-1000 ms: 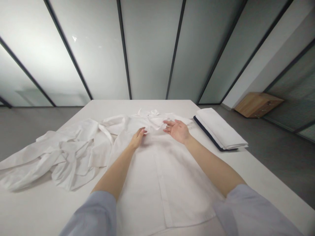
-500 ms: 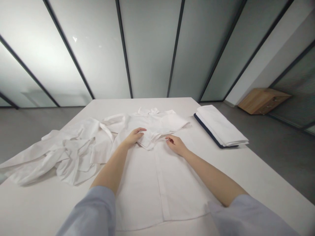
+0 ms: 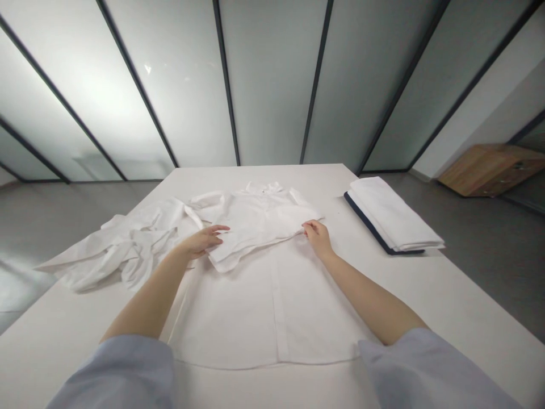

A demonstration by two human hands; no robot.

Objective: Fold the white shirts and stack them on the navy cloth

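A white shirt lies spread on the table, its collar at the far end and its hem towards me. Across its upper half rests a loose layer of the same white cloth, with a slanting free edge. My right hand pinches this edge at the right. At the left end of the layer, my left hand rests with fingers stretched out and thumb apart. What lies beneath its palm is hidden.
A crumpled heap of white cloth lies left of the shirt on the white table. Folded white cloth sits on a dark flat piece at the right edge. Beyond stand a frosted glass wall and a wooden cabinet.
My hands have moved apart, the left one leftward and the right one slightly rightward. The bunched layer between them is now spread wider and flatter. The view has shifted slightly.
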